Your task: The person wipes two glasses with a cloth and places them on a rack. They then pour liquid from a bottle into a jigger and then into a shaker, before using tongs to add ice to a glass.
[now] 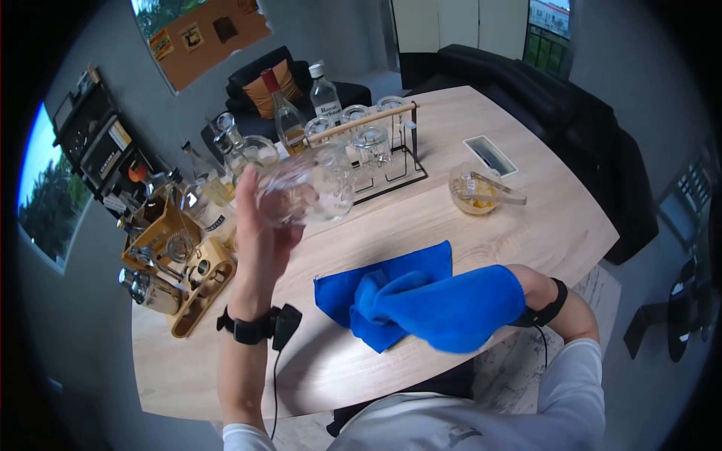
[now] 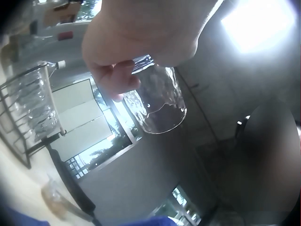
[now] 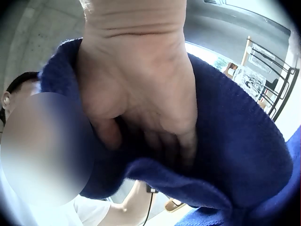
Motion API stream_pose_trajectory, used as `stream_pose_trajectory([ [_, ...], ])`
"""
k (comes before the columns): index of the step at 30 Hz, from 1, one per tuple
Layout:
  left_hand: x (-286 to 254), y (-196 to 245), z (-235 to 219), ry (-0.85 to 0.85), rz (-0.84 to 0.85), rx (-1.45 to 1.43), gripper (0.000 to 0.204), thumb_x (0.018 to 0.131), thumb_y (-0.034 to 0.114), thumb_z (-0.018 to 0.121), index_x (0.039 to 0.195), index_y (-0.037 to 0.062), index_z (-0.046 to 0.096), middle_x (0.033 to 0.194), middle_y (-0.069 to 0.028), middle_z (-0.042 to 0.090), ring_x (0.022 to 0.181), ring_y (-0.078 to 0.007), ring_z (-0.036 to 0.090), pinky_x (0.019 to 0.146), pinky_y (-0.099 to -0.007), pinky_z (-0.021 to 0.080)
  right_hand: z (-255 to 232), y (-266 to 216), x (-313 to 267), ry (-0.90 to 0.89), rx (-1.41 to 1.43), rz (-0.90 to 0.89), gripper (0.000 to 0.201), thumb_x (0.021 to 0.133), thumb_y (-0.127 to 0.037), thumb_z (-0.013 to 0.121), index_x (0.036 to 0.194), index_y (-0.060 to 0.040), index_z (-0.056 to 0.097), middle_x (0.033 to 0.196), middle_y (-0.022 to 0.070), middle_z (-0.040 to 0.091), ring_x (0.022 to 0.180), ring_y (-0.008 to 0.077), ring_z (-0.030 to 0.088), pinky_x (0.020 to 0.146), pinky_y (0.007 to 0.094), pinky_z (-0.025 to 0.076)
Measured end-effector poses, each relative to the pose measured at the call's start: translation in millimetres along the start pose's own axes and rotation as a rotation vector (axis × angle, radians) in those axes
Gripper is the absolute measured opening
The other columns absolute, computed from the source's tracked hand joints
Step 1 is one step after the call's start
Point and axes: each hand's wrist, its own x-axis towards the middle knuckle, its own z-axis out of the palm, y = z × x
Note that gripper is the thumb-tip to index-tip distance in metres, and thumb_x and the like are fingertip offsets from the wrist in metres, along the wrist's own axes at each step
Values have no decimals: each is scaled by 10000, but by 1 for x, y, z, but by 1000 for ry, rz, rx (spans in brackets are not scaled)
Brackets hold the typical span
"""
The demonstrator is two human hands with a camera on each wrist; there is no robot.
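My left hand (image 1: 258,233) grips a clear glass (image 1: 320,184), raised above the table and lying on its side in the head view. In the left wrist view, fingers curl round one end of the glass (image 2: 162,110), and its other end is free. A blue cloth (image 1: 466,308) drapes over my right hand and hides it in the head view. From the right wrist, my right hand (image 3: 136,89) shows inside the cloth's folds, fingers bent into the fabric. The cloth's far part spreads over the table in front of me, twisted in the middle.
A wire rack (image 1: 416,161) with a wooden handle holds several glasses behind the raised glass. Bottles crowd the left side, beside a wooden bar-tool stand (image 1: 197,308) and a shaker (image 1: 154,292). Metal tongs (image 1: 500,194) lie across a glass bowl (image 1: 460,197) at the right.
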Motion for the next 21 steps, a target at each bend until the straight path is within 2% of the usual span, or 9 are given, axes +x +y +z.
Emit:
stream_pose_trajectory([
  [2,22,8,13,-27,75,164,603,921,612,469,1182,77,562,891,-70,658,580,-96,508,469,-221,359,0,3,3,-315,-221,-194,376,979,-170,556,1311,-6,487,1190,84,580,1060,147,568,910,239,449],
  [4,52,13,33,-60,155,321,595,924,589,495,1181,54,547,865,-82,654,594,-122,525,492,-248,400,3,7,-2,-199,-585,-302,392,829,-144,687,1190,-18,602,1145,39,634,935,139,607,858,253,503],
  [5,69,12,44,-43,395,517,586,922,563,521,1187,40,529,842,-112,653,619,-176,566,542,-291,445,4,5,-5,-165,-718,-329,393,829,-145,688,1191,-17,601,1145,40,635,935,140,608,856,253,504],
  [6,84,12,55,-25,637,710,581,921,537,546,1193,25,511,819,-141,652,644,-231,607,592,-334,490,4,2,-5,-163,-751,-334,395,829,-146,688,1192,-17,601,1146,41,635,935,140,609,855,253,504],
  [7,96,13,66,-37,634,713,581,921,537,546,1193,25,511,819,-141,652,644,-231,607,592,-334,490,5,-2,-5,-167,-773,-343,397,829,-147,688,1193,-16,600,1146,41,635,934,141,609,853,253,504],
  [9,118,15,88,-50,772,1019,614,907,519,574,1201,-12,482,794,-199,647,746,-333,662,704,-413,522,3,-5,-3,-175,-719,-346,401,828,-149,689,1195,-16,599,1147,43,636,934,141,611,849,254,505],
  [13,149,6,121,-225,791,1241,659,895,558,580,1168,-35,488,925,-265,652,837,-378,675,736,-429,534,-5,-11,-5,-205,-587,-314,408,828,-153,691,1200,-14,597,1149,46,638,932,143,614,842,254,507],
  [15,168,-8,130,-230,906,1303,635,890,556,591,1165,-8,493,953,-275,632,821,-397,664,731,-431,543,-9,-10,-3,-230,-530,-299,412,828,-156,692,1202,-13,596,1150,48,638,931,143,616,839,255,507],
  [21,190,-37,146,-264,890,1506,631,887,569,596,1238,52,500,990,-274,610,861,-406,649,756,-448,537,-23,-16,-4,-285,-419,-265,423,827,-162,694,1209,-11,593,1152,53,641,929,146,621,828,255,510],
])
